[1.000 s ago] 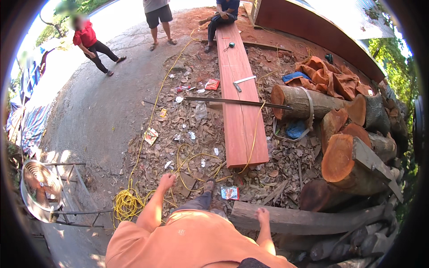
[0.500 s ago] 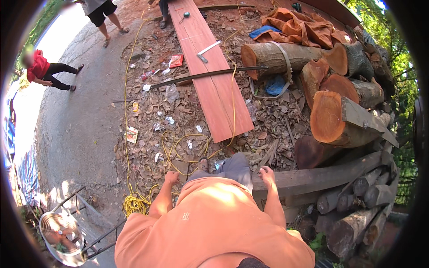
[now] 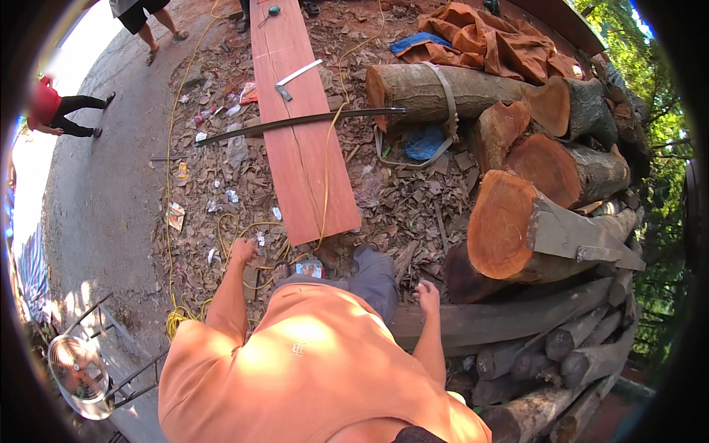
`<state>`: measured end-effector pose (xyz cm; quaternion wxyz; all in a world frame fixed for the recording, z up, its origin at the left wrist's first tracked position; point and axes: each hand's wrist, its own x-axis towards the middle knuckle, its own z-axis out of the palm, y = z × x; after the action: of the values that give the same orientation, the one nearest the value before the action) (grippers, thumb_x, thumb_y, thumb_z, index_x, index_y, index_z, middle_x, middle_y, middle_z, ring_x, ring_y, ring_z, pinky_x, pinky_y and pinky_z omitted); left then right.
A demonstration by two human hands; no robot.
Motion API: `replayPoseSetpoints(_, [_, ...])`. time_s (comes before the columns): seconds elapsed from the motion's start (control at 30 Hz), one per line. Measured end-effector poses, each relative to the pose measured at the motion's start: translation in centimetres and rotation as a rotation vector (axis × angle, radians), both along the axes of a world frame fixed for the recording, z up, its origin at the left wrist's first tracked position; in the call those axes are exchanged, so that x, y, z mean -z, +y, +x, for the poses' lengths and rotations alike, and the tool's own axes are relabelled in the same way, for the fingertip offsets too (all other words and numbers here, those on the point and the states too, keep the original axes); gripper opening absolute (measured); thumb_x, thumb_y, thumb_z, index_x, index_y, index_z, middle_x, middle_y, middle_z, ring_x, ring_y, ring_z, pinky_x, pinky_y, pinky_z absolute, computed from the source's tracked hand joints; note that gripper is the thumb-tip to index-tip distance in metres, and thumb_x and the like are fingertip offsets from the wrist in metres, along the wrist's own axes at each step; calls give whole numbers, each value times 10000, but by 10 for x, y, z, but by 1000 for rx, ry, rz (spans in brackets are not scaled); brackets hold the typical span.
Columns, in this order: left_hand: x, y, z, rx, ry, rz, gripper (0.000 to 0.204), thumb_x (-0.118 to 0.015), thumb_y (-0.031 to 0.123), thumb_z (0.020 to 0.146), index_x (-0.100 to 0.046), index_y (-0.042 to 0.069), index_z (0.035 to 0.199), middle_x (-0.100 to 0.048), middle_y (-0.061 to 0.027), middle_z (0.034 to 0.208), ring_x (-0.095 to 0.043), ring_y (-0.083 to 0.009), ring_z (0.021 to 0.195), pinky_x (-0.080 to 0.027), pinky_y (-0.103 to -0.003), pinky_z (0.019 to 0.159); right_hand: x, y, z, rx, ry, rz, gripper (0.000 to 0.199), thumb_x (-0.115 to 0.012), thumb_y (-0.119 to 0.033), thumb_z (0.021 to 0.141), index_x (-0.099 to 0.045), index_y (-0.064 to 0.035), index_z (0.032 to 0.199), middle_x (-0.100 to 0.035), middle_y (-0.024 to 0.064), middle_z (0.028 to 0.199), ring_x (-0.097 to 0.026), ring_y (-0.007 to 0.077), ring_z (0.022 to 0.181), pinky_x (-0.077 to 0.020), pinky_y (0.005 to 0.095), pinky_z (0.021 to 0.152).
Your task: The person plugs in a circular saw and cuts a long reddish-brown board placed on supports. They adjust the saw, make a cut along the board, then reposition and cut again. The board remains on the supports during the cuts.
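Note:
My left hand [image 3: 244,252] hangs over leaf litter, just left of the near end of a long reddish wooden board [image 3: 299,170]. It holds nothing, its fingers loosely apart. My right hand [image 3: 426,293] is low beside my leg, near a grey squared beam [image 3: 502,304], with bent fingers and nothing seen in it. Across the board lies a long dark bar [image 3: 244,131], reaching past both its edges. Farther up rests a square with a white blade [image 3: 301,71] and grey stock. A small green tool [image 3: 274,11] sits near the far end.
Cut logs [image 3: 502,223] are stacked at the right, with an orange tarp [image 3: 487,44] behind. A yellow cord [image 3: 173,229] loops over the littered ground. A fan [image 3: 77,369] stands lower left. Two people, one in a red top [image 3: 46,103], stand on the paved strip [image 3: 103,184].
The view has shifted, so the board and logs sit farther left. My left hand has lifted forward and away from my body, toward the board's near end. My right hand stays low.

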<state>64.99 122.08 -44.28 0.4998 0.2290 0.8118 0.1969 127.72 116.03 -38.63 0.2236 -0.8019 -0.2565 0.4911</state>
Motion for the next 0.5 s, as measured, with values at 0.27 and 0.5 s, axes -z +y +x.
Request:
replayPoseSetpoints(0.27, [-105,142,219,369,-131,300,370,-625,298,998,-706,-51,1090,-747,-142,877,-717,-197,687,-576,-352,676,-67,61,62,-118,27,-4,375,-623,-196,1022,-622,-22,1354,-742,100,1054,-716,159,833,-573,293,718])
replayPoseSetpoints(0.5, [-104,162,265,479,-121,209,388,-617,308,994,-705,-47,1125,-759,-160,911,-737,-224,729,-585,-369,723,-118,155,50,-310,57,218,375,-630,-209,1020,-640,-24,1346,-739,110,1060,-709,156,901,-548,302,813])
